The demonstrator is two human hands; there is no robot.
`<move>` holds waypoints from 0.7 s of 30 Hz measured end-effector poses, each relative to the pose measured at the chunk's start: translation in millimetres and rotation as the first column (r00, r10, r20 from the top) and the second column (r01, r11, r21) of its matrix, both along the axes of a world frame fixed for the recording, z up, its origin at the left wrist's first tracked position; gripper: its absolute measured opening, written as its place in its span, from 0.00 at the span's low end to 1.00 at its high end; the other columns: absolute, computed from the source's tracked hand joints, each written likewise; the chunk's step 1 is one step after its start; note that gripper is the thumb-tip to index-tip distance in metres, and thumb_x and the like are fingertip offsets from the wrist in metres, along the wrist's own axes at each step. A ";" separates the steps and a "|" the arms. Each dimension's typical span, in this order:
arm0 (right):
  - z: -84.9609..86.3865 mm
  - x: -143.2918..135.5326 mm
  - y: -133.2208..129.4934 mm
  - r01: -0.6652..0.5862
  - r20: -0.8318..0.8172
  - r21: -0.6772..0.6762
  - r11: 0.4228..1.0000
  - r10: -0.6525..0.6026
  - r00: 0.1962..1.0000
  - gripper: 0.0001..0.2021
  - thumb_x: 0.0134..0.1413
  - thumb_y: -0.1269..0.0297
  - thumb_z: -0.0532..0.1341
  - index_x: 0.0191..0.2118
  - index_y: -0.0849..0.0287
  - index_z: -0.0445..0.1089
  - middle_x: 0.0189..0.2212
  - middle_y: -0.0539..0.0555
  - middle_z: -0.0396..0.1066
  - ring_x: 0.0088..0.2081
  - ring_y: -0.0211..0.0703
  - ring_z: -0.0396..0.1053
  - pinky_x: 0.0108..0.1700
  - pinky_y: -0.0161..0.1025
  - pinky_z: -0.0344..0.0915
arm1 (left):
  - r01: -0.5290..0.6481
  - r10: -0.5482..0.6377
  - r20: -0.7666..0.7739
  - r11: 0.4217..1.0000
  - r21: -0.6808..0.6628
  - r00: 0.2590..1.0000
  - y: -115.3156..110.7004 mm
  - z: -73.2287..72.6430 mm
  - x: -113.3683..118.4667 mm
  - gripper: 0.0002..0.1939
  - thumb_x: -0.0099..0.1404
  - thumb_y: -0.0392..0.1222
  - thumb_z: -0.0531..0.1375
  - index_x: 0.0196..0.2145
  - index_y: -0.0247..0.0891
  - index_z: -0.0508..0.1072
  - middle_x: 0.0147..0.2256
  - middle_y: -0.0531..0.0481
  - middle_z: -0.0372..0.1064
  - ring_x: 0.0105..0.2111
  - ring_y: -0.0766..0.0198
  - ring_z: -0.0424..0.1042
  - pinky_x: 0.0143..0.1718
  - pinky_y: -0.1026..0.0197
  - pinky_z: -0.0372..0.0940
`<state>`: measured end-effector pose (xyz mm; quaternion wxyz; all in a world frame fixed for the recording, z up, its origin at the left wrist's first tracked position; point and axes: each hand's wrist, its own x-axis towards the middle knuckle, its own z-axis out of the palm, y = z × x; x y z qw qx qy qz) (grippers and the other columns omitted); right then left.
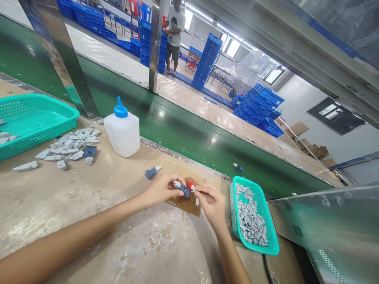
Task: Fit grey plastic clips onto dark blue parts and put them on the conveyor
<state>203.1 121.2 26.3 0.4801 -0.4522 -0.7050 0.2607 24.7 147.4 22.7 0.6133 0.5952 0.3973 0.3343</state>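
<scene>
My left hand [162,191] pinches a small dark blue plastic part [185,190] that has a light grey piece [177,184] at its left end. Close to its other end, the fingertips of my right hand [211,203] are closed on a small white piece [193,188]. Whether the two touch I cannot tell. Beneath both hands lies a brown board [188,207] with a red object [190,183] and another small white piece [197,202] on it. A second blue part with a pale tip [152,172] rests on the table, left of the board.
A white bottle with blue nozzle [122,132] stands behind. Grey pieces [71,144] are heaped by a green basket [38,130] at left; another basket [274,244] holds many small grey pieces. A green conveyor [177,130] carries one blue part [238,167]. A person [175,35] stands beyond.
</scene>
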 end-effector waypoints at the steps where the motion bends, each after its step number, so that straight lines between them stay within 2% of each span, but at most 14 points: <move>1: 1.3 -1.5 -2.2 -0.024 -0.012 -0.005 1.000 0.024 1.000 0.06 0.48 0.71 0.59 0.31 0.56 0.73 0.29 0.53 0.71 0.32 0.40 0.69 0.34 0.37 0.67 | -0.007 0.007 0.011 1.000 -0.003 1.000 -0.4 -0.3 0.5 0.10 0.47 0.41 0.59 0.30 0.35 0.68 0.30 0.49 0.69 0.31 0.62 0.69 0.37 0.59 0.63; 5: 0.3 -6.0 -5.6 -0.048 -0.001 0.009 0.999 0.048 0.999 0.08 0.48 0.72 0.58 0.32 0.55 0.73 0.29 0.53 0.70 0.32 0.40 0.69 0.33 0.36 0.67 | -0.018 0.020 0.065 0.999 -0.039 0.998 -2.0 -0.9 1.1 0.11 0.47 0.41 0.60 0.30 0.36 0.67 0.30 0.50 0.69 0.32 0.62 0.69 0.36 0.60 0.63; 10: -2.6 -6.9 -4.3 -0.069 0.006 0.024 0.997 0.069 0.998 0.09 0.48 0.74 0.58 0.32 0.55 0.73 0.29 0.53 0.69 0.33 0.40 0.68 0.34 0.36 0.67 | -0.026 0.031 0.045 0.993 -0.114 0.999 -3.3 2.7 1.0 0.12 0.47 0.41 0.60 0.31 0.36 0.68 0.30 0.51 0.69 0.32 0.62 0.69 0.36 0.60 0.63; 16: 1.4 -10.7 -11.7 -0.093 0.107 0.066 0.993 0.086 0.991 0.11 0.49 0.73 0.57 0.39 0.56 0.70 0.35 0.55 0.64 0.35 0.40 0.66 0.36 0.37 0.67 | -0.115 0.142 0.119 0.971 -0.212 0.983 -8.6 9.2 5.1 0.15 0.45 0.43 0.63 0.32 0.36 0.69 0.30 0.51 0.70 0.32 0.63 0.69 0.36 0.61 0.64; 21: 7.2 -17.5 -18.9 -0.070 0.192 0.192 0.979 0.032 0.981 0.11 0.51 0.73 0.55 0.40 0.56 0.68 0.36 0.56 0.65 0.40 0.42 0.65 0.41 0.39 0.65 | -0.090 0.114 0.123 0.978 -0.191 0.986 -11.0 13.6 8.3 0.17 0.48 0.49 0.61 0.34 0.36 0.69 0.37 0.46 0.71 0.31 0.62 0.69 0.33 0.61 0.64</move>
